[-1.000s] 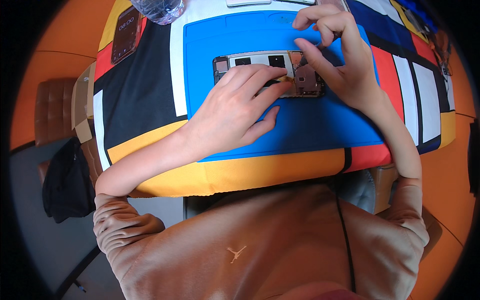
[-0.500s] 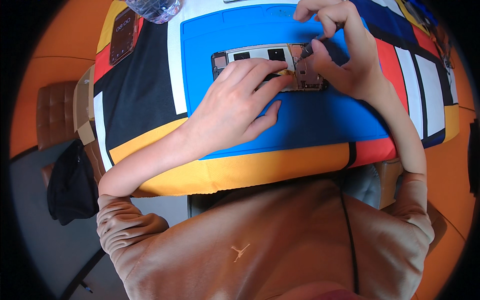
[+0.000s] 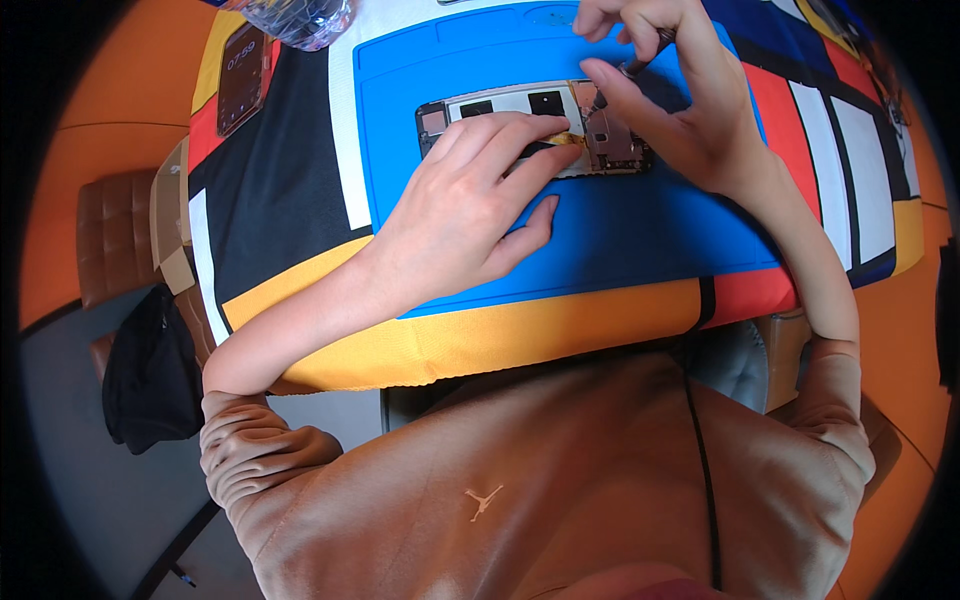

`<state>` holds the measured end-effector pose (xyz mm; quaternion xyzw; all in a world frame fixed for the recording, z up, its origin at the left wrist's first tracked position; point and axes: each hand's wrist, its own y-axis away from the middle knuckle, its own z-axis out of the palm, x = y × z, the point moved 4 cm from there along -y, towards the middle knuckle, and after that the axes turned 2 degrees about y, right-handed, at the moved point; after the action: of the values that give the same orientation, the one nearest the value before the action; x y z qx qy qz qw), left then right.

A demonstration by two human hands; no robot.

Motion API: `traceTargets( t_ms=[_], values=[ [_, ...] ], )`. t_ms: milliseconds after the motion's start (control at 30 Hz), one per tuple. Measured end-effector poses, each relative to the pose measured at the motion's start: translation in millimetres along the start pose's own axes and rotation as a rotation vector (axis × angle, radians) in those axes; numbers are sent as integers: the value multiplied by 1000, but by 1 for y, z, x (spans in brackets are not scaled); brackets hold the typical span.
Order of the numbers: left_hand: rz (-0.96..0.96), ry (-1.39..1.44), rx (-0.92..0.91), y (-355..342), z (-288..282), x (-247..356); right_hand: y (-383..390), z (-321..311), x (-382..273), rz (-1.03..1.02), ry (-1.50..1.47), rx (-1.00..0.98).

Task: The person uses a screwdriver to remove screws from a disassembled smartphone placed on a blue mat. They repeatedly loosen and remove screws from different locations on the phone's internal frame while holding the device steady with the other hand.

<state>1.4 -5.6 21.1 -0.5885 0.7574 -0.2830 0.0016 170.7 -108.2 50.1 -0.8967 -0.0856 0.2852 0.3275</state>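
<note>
Left hand: palm down, its fingers slightly parted; the foremost fingertips rest on the opened device. Whether they pinch anything, I cannot tell.
Right hand: raised and curled, to the right of the left hand; thumb and bent fingers close around a slim tool.
Slim tool: dark, slanting from the right hand's fingers down and leftward toward the device; whether its tip touches is too small to tell.
Opened device: a flat, phone-shaped body with its insides bare, lying partly under the left hand's fingers and just left of the right hand's thumb.
Golden strip: small, right at the left fingertips.
Dark squares: two, on the pale part of the device, just beyond the left hand's knuckles.
Blue mat: beneath the device and both hands.
Tablecloth: colour-blocked, spreading out past the mat on either side of the hands.
Phone: screen lit, well off to the left hand's upper left.
Clear container: see-through, beyond the left hand, nearer than the phone.
Black bag or cloth: in a heap, far left of the left forearm.
</note>
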Motion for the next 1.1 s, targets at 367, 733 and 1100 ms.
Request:
traceTargets(
  t_ms=[367,733,1100],
  values=[
    [5,-1,-5,0,0,0,-2,-1,2,-38,-24,44],
    [11,-8,-1,0,0,0,0,-6,1,46,12,-19],
    [-18,21,-6,1,1,-1,1,-1,2,-10,-58,-18]
  ],
)
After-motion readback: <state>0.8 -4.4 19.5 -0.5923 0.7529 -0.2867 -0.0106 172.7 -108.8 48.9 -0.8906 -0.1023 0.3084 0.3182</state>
